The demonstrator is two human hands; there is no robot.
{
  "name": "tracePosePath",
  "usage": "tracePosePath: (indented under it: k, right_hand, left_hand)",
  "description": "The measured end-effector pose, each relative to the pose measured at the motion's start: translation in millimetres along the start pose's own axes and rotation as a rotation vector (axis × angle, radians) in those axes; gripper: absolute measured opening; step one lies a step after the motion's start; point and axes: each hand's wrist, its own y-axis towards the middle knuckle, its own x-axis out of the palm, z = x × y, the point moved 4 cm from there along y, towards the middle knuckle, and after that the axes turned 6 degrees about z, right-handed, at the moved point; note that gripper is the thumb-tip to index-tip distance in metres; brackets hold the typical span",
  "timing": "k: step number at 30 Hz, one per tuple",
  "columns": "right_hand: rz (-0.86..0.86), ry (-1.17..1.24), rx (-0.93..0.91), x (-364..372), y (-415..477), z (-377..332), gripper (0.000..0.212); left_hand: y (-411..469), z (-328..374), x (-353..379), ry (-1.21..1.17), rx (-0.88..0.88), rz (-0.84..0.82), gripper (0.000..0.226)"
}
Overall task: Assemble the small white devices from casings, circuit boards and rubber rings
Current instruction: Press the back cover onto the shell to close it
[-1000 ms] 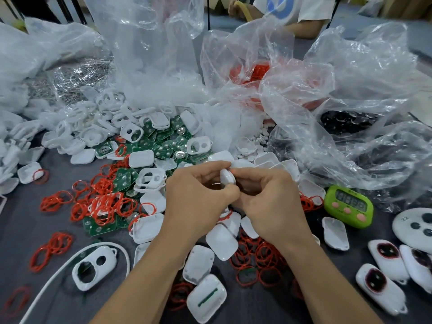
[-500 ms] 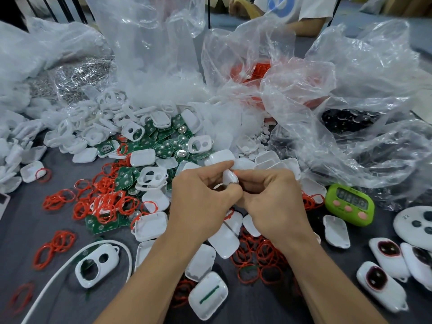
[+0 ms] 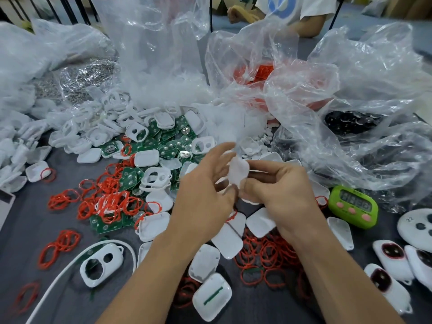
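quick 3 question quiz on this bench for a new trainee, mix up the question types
1. True or false: the right hand pinches a small white piece above the table.
2. Multiple choice: the loose rubber rings on the table are A) blue, B) red, C) yellow.
3. Fill in: the white casing lying at the bottom left of the view has ___ holes in its face.

Key: 1 true; 2 B; 3 two.
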Motion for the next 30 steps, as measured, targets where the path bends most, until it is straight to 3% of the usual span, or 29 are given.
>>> tracePosePath:
  k: [4, 7, 11, 18, 25, 30]
  right_hand:
    - [-0.015, -0.112, 0.030, -7.3, 1.9, 4.2, 0.048]
    - [-0.019, -0.115, 0.035, -8.8, 1.1, 2.9, 0.042]
    - [-0.019, -0.090, 0.043, -10.3, 2.3, -0.2, 0.033]
    - [-0.146, 0.112, 0.215, -5.9, -1.0, -2.4, 0.024]
    - [-0.216, 0.280, 0.303, -6.1, -5.5, -9.1, 0.041]
    - [-0.204, 0.265, 0.298, -1.4, -4.2, -3.5, 0.033]
  left_hand:
    - [-2.9, 7.3, 3.1, 0.222, 0.120, -0.074, 0.069]
    - [-3.0, 6.6, 4.1, 0.289, 0.138, -0.106, 0.065]
    - [-1.9, 4.8, 2.0, 0.261, 0.143, -0.128, 0.061]
    - [-2.0, 7.6, 2.1, 0.162, 0.184, -0.095, 0.055]
    - [-2.6, 13.1, -1.5, 0.194, 0.256, 0.039, 0.062]
    - [-2.0, 14.3, -1.1, 0.205, 0.311, 0.036, 0.060]
